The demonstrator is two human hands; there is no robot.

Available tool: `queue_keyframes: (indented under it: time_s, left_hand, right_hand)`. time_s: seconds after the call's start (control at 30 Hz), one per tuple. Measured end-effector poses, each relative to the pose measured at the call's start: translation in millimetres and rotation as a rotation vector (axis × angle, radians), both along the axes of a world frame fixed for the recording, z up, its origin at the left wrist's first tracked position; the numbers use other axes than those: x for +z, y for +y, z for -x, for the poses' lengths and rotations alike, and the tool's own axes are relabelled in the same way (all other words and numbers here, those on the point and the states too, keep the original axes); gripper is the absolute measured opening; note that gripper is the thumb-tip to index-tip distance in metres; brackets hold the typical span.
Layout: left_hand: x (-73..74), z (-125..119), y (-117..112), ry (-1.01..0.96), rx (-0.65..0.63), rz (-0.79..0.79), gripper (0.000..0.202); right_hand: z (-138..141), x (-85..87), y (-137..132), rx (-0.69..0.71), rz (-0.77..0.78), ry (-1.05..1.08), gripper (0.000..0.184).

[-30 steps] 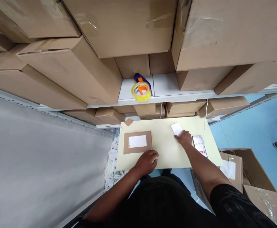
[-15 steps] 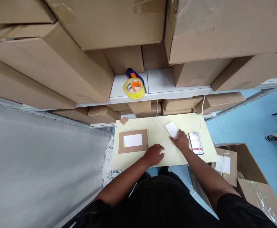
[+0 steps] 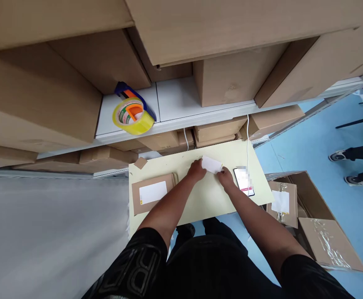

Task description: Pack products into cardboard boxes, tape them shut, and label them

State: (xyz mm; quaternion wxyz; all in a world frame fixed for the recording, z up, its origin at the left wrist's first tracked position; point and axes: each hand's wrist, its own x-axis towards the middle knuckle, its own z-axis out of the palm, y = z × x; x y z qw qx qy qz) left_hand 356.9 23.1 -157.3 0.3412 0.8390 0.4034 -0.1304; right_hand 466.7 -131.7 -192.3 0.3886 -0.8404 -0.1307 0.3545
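Head view: we hold white paper (image 3: 211, 164) over the table (image 3: 206, 199), its ends pinched in our nearly closed left hand (image 3: 196, 170) and right hand (image 3: 225, 177), seemingly to keep it flat between them; a box (image 3: 153, 178) lies left and a phone (image 3: 244, 182) right, presumably aside to give both hands room.

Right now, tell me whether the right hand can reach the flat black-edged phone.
Probably yes: the phone lies beside the right hand with nothing standing between them, though that hand holds a flat white rectangular item.
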Motion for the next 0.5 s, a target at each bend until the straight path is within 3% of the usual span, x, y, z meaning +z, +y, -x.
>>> queue_keyframes:
  time_s: [0.13, 0.27, 0.5]
  left_hand:
    - [-6.3, 8, -4, 0.029, 0.029, -0.037, 0.056]
    - [-7.6, 12, 2, 0.020, -0.010, -0.076, 0.046]
    - [0.4, 8, 9, -0.029, -0.293, -0.166, 0.036]
  right_hand:
    - [-27, 1.2, 13, 0.006, -0.020, 0.011, 0.035]
    - [-36, 2.4, 15, 0.029, -0.052, 0.023, 0.043]
    - [-28, 6.1, 5, 0.051, -0.086, 0.047, 0.039]
